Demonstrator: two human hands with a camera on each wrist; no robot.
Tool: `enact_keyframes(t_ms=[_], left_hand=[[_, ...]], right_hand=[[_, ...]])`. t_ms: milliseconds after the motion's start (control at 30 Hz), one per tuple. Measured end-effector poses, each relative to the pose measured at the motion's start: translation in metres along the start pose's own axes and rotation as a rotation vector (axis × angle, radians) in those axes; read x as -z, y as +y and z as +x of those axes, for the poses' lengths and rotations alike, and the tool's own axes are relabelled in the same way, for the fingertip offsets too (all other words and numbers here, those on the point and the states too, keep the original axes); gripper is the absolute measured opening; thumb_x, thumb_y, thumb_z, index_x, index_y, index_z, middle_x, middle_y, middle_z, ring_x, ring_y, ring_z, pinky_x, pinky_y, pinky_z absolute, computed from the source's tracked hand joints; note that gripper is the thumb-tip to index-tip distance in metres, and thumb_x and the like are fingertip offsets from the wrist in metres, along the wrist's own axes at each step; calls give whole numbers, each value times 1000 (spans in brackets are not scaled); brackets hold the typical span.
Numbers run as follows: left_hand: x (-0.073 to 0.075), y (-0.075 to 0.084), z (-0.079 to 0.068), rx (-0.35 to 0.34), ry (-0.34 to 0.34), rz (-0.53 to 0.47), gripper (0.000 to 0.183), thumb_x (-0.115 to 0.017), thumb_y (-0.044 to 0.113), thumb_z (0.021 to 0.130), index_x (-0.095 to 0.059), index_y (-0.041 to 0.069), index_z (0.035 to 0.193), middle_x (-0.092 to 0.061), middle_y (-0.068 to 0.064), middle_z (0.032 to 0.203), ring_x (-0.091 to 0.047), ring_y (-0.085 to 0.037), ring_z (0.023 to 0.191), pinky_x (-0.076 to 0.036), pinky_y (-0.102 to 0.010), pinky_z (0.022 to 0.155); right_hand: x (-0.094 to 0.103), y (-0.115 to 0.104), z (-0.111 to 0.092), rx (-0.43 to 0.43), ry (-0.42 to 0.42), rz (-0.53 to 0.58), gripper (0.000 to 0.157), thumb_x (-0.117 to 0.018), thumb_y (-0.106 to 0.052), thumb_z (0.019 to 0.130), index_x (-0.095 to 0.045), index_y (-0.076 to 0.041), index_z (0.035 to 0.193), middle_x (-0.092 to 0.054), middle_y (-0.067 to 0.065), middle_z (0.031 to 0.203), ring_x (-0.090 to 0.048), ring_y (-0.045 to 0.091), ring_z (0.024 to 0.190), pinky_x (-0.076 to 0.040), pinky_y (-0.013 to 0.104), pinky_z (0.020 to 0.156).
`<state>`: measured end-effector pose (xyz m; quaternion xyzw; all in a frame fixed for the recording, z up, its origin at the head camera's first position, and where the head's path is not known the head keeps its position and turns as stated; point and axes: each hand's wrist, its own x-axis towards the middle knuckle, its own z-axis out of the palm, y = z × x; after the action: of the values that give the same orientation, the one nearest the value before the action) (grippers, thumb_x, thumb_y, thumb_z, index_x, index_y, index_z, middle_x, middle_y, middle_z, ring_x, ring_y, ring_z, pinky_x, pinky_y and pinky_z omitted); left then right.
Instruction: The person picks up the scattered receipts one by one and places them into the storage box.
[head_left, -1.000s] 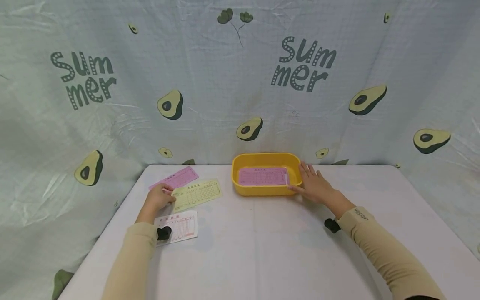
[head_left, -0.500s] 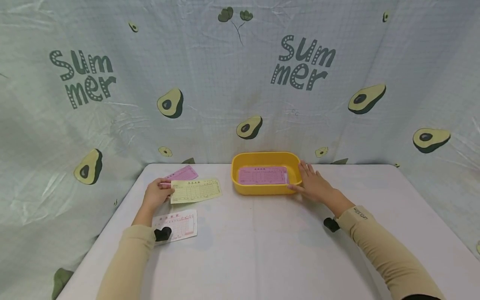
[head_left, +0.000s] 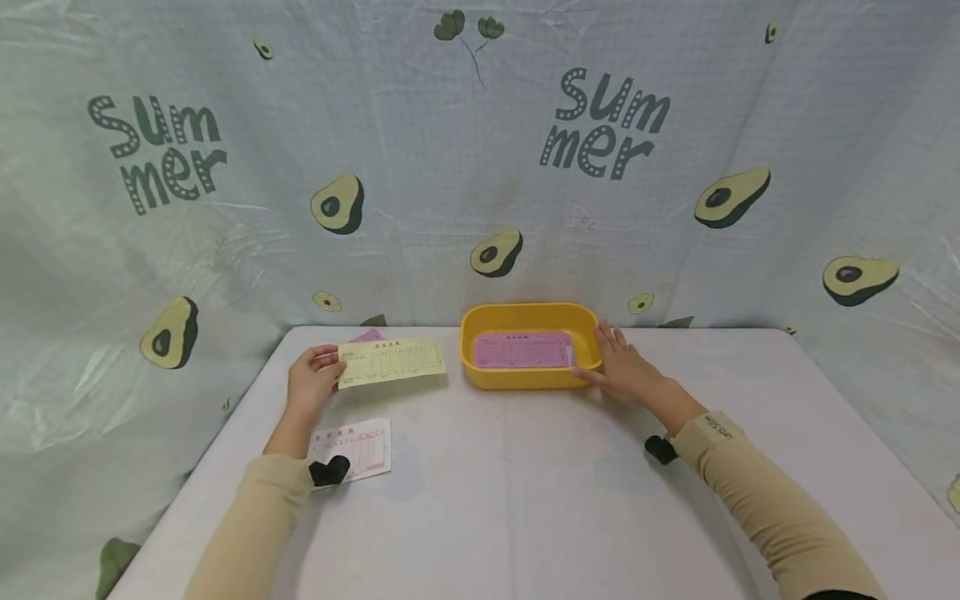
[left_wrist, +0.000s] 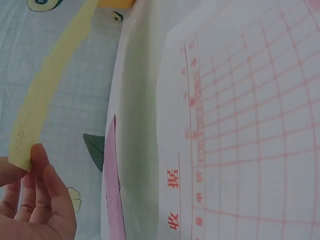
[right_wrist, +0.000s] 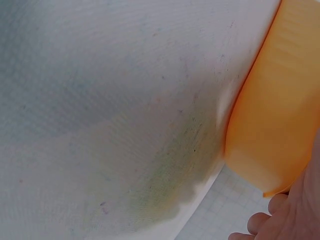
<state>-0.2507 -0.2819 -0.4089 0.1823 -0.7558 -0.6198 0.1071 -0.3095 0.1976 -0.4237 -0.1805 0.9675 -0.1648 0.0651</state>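
In the head view my left hand (head_left: 311, 385) pinches the left end of a yellow printed receipt slip (head_left: 393, 362), raised off the table. The left wrist view shows thumb and fingertips on the bent yellow slip (left_wrist: 50, 75). Behind it lies a pink slip (head_left: 369, 336), mostly covered. A white receipt with red print (head_left: 360, 450) lies nearer, partly under the left wrist. My right hand (head_left: 628, 372) rests with spread fingers against the right end of a yellow plastic tray (head_left: 525, 380). Inside the tray lies a pink slip (head_left: 522, 350).
The white table (head_left: 510, 500) ends at a patterned curtain (head_left: 420, 167) behind the tray. Black wrist mounts sit under both wrists, the left one (head_left: 330, 471) over the white receipt.
My left hand has lifted the yellow slip up off the table and slightly away from me, covering more of the pink slip behind. My right hand stays at the tray.
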Motion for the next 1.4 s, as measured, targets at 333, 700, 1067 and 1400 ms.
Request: enact_keyframes(t_ms=[333, 700, 1067, 1400], left_hand=[[-12, 21, -14, 83, -1, -255, 37, -57, 7, 104, -52, 7, 141, -56, 2, 112, -59, -5, 87, -51, -18, 68], [-44, 25, -25, 95, -103, -326, 43, -57, 7, 104, -49, 5, 146, -59, 3, 110, -60, -5, 85, -49, -19, 67], [-76, 27, -21, 74, -75, -352, 40, -57, 4, 104, -52, 6, 143, -57, -4, 118, -60, -10, 88, -49, -20, 66], [-104, 27, -18, 55, -80, -400, 34, -60, 1, 101, -55, 3, 135, -60, -3, 109, -61, -8, 81, -49, -19, 64]], right_hand=[[1, -2, 0, -5, -1, -10, 106, -51, -62, 101, -2, 12, 159, 5, 28, 168, 1, 49, 152, -9, 62, 121], [3, -4, -4, 6, 5, 5, 105, -50, -61, 102, -1, 13, 158, 5, 29, 167, 0, 50, 152, -10, 62, 121], [2, -4, -3, 3, 13, 7, 104, -52, -59, 102, -2, 13, 158, 4, 29, 167, -1, 50, 152, -9, 63, 121], [4, -5, -4, -12, -5, 25, 106, -51, -61, 101, 0, 12, 158, 6, 28, 167, 2, 49, 152, -9, 63, 121]])
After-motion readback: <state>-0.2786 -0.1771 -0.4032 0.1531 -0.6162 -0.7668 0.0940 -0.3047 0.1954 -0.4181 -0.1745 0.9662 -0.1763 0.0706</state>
